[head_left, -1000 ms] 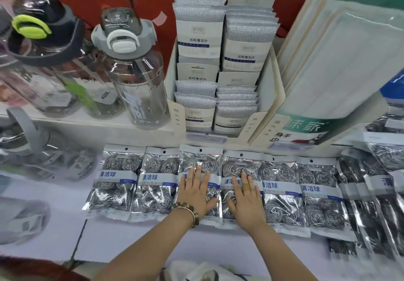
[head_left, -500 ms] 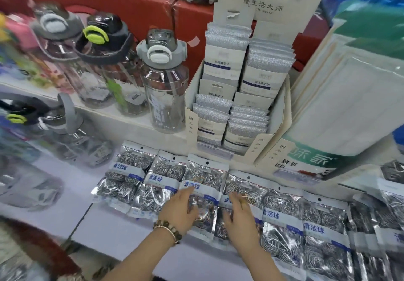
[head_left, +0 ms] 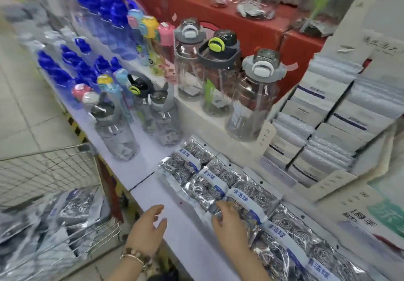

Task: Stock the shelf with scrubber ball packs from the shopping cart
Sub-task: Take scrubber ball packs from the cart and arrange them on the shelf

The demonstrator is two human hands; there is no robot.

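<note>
Fetch more from the cart.
Left hand wide, empty; right hand touches a pack, grip unclear. Lay the next flush, left of those fingers.

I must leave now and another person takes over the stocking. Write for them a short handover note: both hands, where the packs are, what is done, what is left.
Left hand: open, holds nothing, above the front edge of the shelf.
Right hand: fingertips on a scrubber pack; whether it pinches it is unclear.
Done: a row of packs lies flat and overlapping on the shelf, in front of the water bottles.
Left: spare packs lie in the shopping cart at the left; bring them to the shelf.
</note>
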